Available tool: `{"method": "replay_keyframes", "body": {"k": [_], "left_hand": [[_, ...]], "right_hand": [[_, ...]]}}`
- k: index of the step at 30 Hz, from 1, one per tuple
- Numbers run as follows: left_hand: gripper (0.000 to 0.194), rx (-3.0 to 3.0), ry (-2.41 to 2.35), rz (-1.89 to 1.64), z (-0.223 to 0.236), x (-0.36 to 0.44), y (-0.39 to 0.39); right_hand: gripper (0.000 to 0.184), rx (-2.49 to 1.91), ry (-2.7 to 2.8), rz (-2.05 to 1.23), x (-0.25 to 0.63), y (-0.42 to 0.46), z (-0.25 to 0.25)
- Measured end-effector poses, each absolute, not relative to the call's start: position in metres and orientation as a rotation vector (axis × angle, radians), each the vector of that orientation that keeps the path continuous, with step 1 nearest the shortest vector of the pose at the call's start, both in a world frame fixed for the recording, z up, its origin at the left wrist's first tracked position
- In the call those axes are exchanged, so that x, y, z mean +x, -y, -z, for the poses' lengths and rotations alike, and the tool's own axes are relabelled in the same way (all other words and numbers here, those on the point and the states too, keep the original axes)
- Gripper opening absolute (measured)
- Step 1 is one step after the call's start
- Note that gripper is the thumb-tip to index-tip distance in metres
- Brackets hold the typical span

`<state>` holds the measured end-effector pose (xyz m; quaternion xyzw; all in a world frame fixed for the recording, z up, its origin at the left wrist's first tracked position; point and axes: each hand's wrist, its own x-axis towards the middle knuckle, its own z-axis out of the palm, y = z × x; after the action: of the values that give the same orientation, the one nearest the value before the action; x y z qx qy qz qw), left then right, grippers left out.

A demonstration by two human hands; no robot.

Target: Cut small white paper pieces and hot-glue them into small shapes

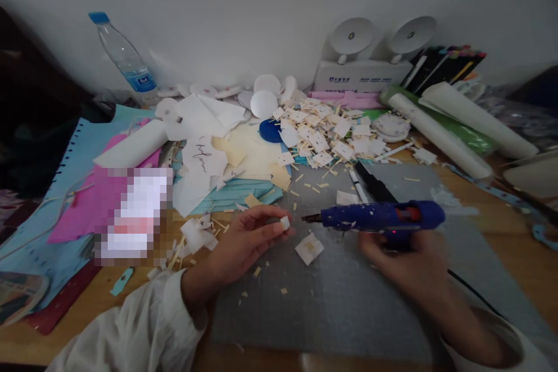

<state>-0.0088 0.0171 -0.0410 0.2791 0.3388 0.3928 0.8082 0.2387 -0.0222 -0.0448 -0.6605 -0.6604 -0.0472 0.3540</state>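
My blue, white-flecked glue gun (375,217) level, tip toward my small white cube (285,222), yellowish-centred white square (310,249) flat nearby.

The left grip (244,239) pinches a white cube (285,223) near the nozzle (311,218) of the right grip's (407,261) blue hot-glue gun (364,217).

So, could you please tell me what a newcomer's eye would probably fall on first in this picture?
Probably the dark blue hot glue gun in the right hand, its nozzle pointing toward the small white cube pinched in the left hand. Next would likely come the heap of dotted white squares behind them, then the bright magenta sheet at the picture's left.
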Motion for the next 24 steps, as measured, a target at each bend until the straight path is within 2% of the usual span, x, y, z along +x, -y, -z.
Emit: {"method": "replay_keyframes", "body": {"k": [13, 20, 24], "left_hand": [[0.016, 0.667, -0.695, -0.796, 0.0375, -0.005, -0.018], [0.019, 0.741, -0.743, -0.771, 0.0391, -0.0065, -0.0183], [0.018, 0.762, -0.736, -0.772, 0.0412, -0.0072, -0.0186]], "right_hand": [[0.027, -1.677, 1.819, 0.232, 0.2331, 0.0231, 0.0415], [0.017, -1.602, 1.841, 0.336, 0.2305, 0.0229, 0.041], [0.021, -1.594, 1.86, 0.348, 0.2307, 0.023, 0.0406]]}}
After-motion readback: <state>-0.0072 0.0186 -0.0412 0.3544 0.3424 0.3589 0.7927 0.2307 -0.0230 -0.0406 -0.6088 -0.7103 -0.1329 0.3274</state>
